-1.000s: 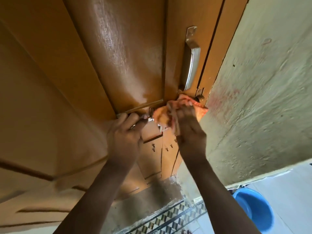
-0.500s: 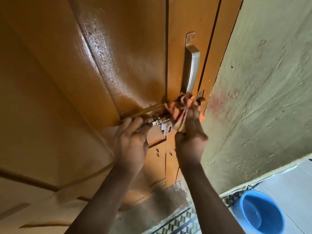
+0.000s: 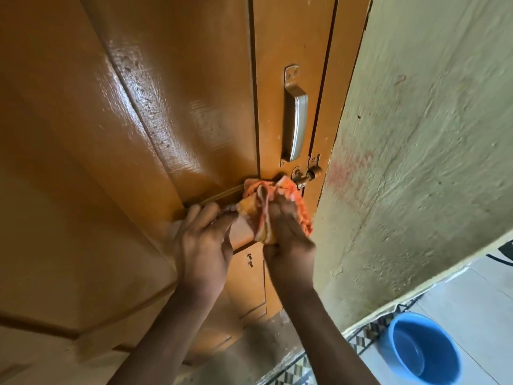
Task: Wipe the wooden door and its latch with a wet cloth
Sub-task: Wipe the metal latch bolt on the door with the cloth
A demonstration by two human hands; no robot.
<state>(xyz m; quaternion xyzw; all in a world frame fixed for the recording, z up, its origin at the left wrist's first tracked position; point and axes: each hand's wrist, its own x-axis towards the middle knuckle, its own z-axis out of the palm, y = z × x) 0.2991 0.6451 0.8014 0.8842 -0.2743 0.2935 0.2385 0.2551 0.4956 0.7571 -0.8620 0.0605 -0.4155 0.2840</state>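
The orange-brown wooden door (image 3: 155,112) fills the left and centre, its panel glossy with wet streaks. A metal pull handle (image 3: 295,120) is fixed near the door's right edge. Below it the brass latch bolt (image 3: 306,177) sticks out toward the frame. My right hand (image 3: 288,237) presses an orange and white cloth (image 3: 266,207) over the latch body, hiding most of it. My left hand (image 3: 204,245) grips the latch's left end beside the cloth; what its fingertips hold is mostly hidden.
A rough pale green wall (image 3: 416,162) stands right of the door frame. A blue plastic basin (image 3: 422,348) sits on the tiled floor at the bottom right, beside a patterned tile strip (image 3: 361,337).
The cloth in my right hand has spread back over the latch, covering the metal plate that showed half a second ago. The view has tilted, so the handle sits lower in frame.
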